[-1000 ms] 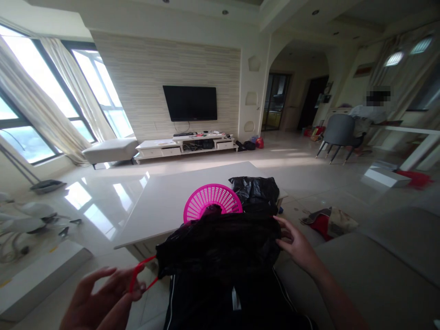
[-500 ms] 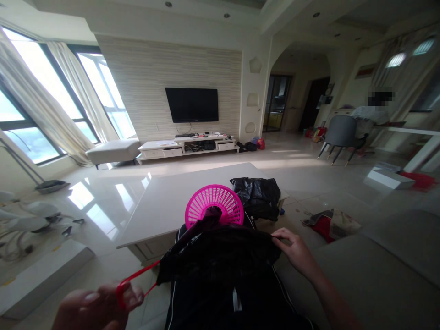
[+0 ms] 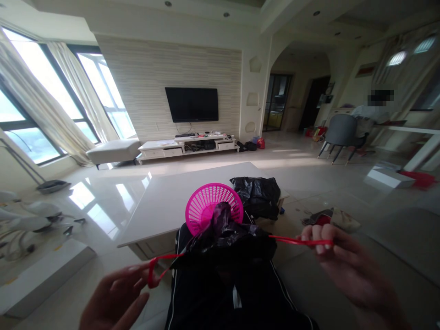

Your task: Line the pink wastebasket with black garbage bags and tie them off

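A black drawstring garbage bag (image 3: 230, 243) stretches between my hands above my lap, its mouth gathered and part of it reaching into a pink slotted basket (image 3: 197, 204). A loop of red drawstring (image 3: 172, 255) runs from the bag's left side around the fingers of my left hand (image 3: 120, 291), whose thumb stands apart. Curled around another red drawstring, on the bag's right side, is my right hand (image 3: 343, 261), holding it taut. The basket's lower part is hidden, so I cannot tell what it rests on.
A pale low table (image 3: 165, 201) stands before my knees. Another black plastic bag (image 3: 256, 195) lies on its right end. Beyond are a TV stand (image 3: 161, 150) and an ottoman (image 3: 113, 152). At the far right, a person (image 3: 367, 114) sits at a desk on a grey chair (image 3: 340, 133).
My right hand has let go of the bag's rim and pulled out a red drawstring to the right. My left hand has moved up and inward. The bag's mouth has bunched together.
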Available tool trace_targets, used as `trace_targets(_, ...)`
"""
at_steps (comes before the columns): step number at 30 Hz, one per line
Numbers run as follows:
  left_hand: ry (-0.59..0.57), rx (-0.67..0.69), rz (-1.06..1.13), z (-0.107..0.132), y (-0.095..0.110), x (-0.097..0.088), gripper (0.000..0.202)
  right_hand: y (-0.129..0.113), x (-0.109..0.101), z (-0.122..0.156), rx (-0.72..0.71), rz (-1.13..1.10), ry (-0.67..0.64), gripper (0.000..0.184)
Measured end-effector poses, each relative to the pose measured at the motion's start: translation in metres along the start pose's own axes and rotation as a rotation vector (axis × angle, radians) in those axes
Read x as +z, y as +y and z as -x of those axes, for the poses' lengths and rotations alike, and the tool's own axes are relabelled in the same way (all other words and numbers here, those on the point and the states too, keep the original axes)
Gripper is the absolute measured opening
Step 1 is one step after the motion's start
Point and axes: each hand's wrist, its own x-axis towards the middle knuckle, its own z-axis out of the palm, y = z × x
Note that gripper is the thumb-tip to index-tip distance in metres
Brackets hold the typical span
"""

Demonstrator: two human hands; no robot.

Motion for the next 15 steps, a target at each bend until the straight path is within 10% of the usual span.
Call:
trace_targets(5,-0.211,-0.049,-0.274,-0.01,-0.006,0.005,0.045,-0.007,-0.012,-0.001,0.157,0.308,-0.08,0.043)
trace_targets(15,-0.43,0.33,-0.732,-0.013,0.002,0.001,0.034,-0.008,-0.046,0.002,0.308,0.79,-0.337,0.041)
